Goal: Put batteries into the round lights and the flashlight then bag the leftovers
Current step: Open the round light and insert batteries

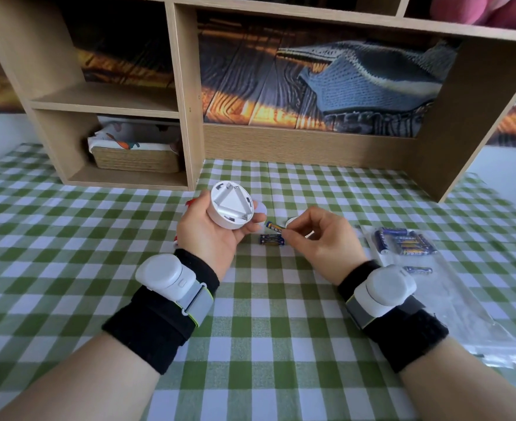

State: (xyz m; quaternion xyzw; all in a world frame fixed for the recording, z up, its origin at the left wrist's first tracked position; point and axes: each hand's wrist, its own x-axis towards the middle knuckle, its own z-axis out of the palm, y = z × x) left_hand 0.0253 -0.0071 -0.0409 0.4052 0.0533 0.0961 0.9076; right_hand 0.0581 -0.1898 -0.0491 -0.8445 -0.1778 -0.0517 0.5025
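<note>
My left hand (208, 235) grips a white round light (232, 204), held back side up with its triangular battery bay open and no cells visible in it. My right hand (320, 238) pinches a blue battery (274, 227) just right of the light. Two more blue batteries (271, 240) lie on the cloth below it. A second white round piece (291, 221) shows partly behind my right fingers. A pile of blue batteries (404, 240) lies on a clear plastic bag (451, 299) at the right, with a single battery (418, 270) nearer me.
A green-and-white checked cloth (250, 329) covers the table. A wooden shelf unit (187, 117) stands at the back, with a woven basket (135, 159) in its lower left cubby. A red and white object (190, 203) peeks out behind my left hand.
</note>
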